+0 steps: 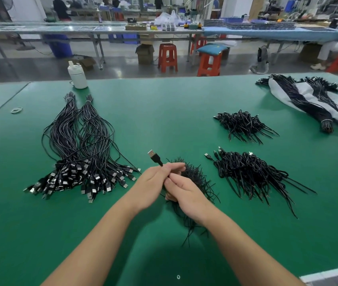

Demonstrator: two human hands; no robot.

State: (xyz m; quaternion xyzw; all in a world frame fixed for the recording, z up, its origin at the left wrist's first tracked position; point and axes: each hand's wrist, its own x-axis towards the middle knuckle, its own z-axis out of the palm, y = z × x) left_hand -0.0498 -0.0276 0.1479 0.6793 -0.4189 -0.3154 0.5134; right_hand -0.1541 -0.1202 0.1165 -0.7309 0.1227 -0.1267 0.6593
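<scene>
Over the table (164,112), the left hand (153,182) and right hand (186,193) both pinched one USB cable (154,156), which might drop among the ties (198,176) beneath if either grip slackened.

Cable bundles (81,149) lie left of the hands, coiled piles (246,172) right.

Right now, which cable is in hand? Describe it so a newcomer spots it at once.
On the green table, look at mid-front, where the left hand and right hand meet. The USB cable is held there. Unlike the cable piles lying around, its silver plug sticks up clear of the table.
</scene>
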